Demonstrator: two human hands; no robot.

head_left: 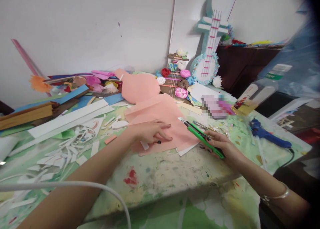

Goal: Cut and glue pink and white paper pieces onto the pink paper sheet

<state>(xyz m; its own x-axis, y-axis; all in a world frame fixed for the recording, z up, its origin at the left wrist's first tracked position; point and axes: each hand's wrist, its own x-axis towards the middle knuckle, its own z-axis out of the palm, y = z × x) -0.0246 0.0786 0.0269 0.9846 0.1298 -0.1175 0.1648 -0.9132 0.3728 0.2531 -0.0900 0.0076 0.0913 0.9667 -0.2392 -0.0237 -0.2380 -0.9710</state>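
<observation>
My left hand (pixel 153 133) rests on a sheet of salmon-pink paper (pixel 185 130), fingers stretched out across it. In my right hand (pixel 217 144) is a green utility knife (pixel 200 135), its blade end pointing up and left above the paper's right part. A white piece (pixel 186 150) shows from under the paper's lower right edge. Behind the sheet lies a rounded salmon-pink paper cutout (pixel 141 87) with a narrow neck. Scissors (pixel 207 125) lie just beyond the knife, partly hidden by it and my hand.
White paper scraps (pixel 62 152) and long white strips (pixel 72 117) cover the left side. A blue glue gun (pixel 270 134) lies at right, near a clear bottle (pixel 265 86). A decorated paper instrument (pixel 210 46) leans at the back. A white cable (pixel 75 185) crosses the lower left foreground.
</observation>
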